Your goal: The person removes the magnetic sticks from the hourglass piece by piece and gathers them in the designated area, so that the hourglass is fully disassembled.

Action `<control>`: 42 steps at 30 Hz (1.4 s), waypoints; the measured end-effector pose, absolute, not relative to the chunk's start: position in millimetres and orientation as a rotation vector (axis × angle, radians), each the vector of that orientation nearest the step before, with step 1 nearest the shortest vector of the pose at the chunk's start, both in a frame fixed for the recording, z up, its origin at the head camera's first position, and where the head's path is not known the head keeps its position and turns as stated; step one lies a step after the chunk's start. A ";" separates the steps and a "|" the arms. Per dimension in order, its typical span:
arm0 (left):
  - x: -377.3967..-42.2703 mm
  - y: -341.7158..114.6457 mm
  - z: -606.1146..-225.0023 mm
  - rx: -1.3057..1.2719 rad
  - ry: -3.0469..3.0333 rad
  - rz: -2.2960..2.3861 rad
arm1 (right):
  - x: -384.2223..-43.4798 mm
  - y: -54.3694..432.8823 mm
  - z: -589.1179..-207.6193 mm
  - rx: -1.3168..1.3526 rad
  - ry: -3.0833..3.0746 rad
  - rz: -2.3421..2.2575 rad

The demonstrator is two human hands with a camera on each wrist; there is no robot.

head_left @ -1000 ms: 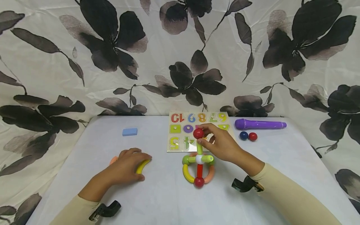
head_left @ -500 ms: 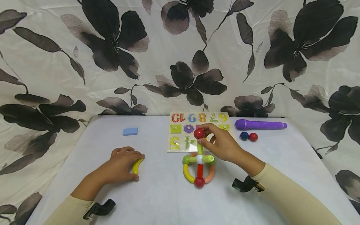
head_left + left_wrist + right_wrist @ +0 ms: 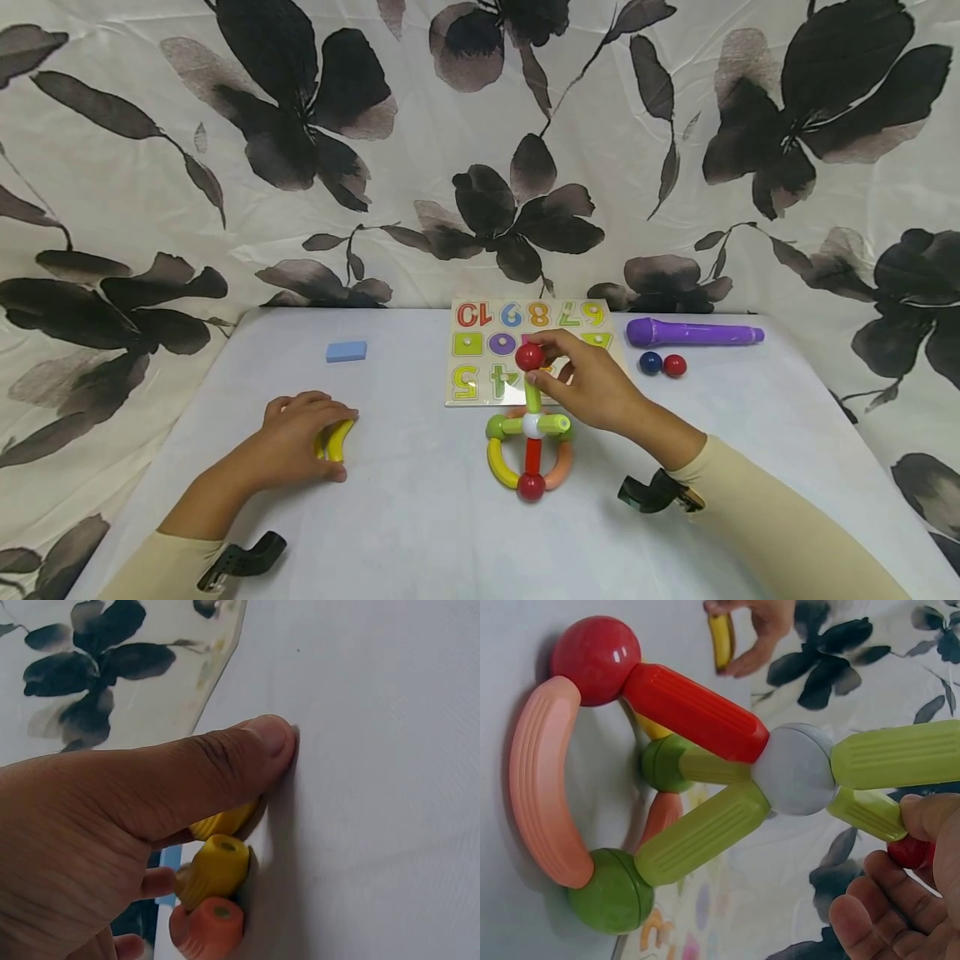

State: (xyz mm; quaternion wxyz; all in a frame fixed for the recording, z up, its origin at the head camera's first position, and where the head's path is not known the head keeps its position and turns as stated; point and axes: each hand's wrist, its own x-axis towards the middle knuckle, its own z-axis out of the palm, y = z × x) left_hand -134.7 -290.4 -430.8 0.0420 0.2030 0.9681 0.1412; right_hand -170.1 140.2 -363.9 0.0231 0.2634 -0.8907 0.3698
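Observation:
My left hand [image 3: 296,446] is low over the table at left, a yellow curved stick [image 3: 341,440] between its thumb and fingers. In the left wrist view a second yellow curved stick [image 3: 223,866] and an orange curved stick [image 3: 212,928] lie beside it, partly under the hand. At the centre stands a magnetic ball-and-stick structure, with a white ball [image 3: 532,426] joining red and light green sticks above a ring of curved sticks. With my right hand [image 3: 596,387] I pinch its upright light green stick [image 3: 532,396] at the top, against a red ball [image 3: 529,357].
Behind the structure lies a number puzzle board [image 3: 459,367]. A purple toy microphone [image 3: 697,332], a dark blue ball [image 3: 650,362] and another red ball [image 3: 675,365] are at the back right. A light blue block [image 3: 347,352] lies at the back left.
My left hand has slid left along the table with the yellow curved stick, and a second yellow one now shows beside it. My right hand and the structure have stayed put.

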 end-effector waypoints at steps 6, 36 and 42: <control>-131.8 -294.7 -428.3 0.570 2.967 0.378 | -169.9 140.2 -363.7 0.825 -2.751 1.138; -129.9 -88.7 -414.4 0.608 2.623 1.460 | -171.4 140.0 -367.0 0.853 -2.710 1.194; -133.0 -68.8 -417.7 0.586 2.464 1.588 | -170.6 140.9 -369.2 0.862 -2.687 1.210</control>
